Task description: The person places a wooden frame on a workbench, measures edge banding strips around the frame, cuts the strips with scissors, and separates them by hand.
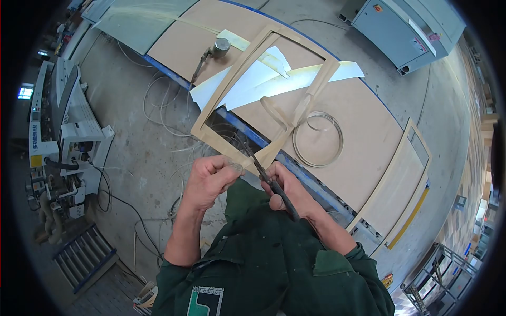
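Note:
A pale wooden frame [322, 79] leans over the bench in front of me, with a loose pale edging strip [274, 111] curling beside its lower right side. My left hand [213, 180] is closed in a pinch at the frame's near corner, on what looks like the end of the strip. Held in my right hand [295, 190] is a long dark scissors-like tool [275, 185]. Its narrow tips point away from me, across the strip near the corner. My palm hides part of its handles.
On the brown board [363, 142] lie a coil of edging strip [341, 145], white sheets [247, 87] and a spray gun with a metal cup [221, 47]. A second frame [421, 142] rests at right. Hoses [158, 124] trail over the floor. Machines stand left [87, 152] and upper right [392, 31].

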Demonstrator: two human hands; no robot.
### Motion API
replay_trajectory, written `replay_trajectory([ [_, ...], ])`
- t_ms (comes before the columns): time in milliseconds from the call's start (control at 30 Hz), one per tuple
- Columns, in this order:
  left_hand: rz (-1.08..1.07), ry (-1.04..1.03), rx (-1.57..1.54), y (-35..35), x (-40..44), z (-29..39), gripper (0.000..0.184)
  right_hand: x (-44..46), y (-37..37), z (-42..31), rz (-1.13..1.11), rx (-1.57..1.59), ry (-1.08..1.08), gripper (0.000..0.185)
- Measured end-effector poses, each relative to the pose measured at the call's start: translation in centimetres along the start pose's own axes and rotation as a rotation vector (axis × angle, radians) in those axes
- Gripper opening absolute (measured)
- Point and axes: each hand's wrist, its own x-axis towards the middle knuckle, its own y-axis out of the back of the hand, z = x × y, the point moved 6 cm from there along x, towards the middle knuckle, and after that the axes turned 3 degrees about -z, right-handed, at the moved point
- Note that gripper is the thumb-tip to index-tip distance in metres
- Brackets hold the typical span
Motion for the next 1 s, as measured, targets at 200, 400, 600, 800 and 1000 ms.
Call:
replay_trajectory([
  [200, 0.01, -0.004, -0.012, 0.1, 0.3, 0.0, 0.015, -0.1, 0.7, 0.6, 0.059, 0.039, 0.061, 0.083],
  [400, 0.017, 0.013, -0.02, 0.2, 0.4, 0.1, 0.016, 0.0, 1.1, 1.2, 0.095, 0.094, 0.124, 0.058],
  [600, -0.004, 0.02, 0.008, 0.1, 0.8, -0.7, 0.017, -0.5, 2.0, 1.2, 0.133, 0.054, 0.093, 0.038],
  [800, 0.084, 0.036, 0.024, 2.6, -0.1, -1.5, 0.019, -3.1, 7.4, 3.3, 0.318, -0.135, -0.047, 0.031],
  [1000, 0.701, -0.153, 0.151, 17.3, -8.2, -2.7, 0.026, -12.4, 26.8, 13.4, 1.225, -0.66, -0.297, 0.05],
])
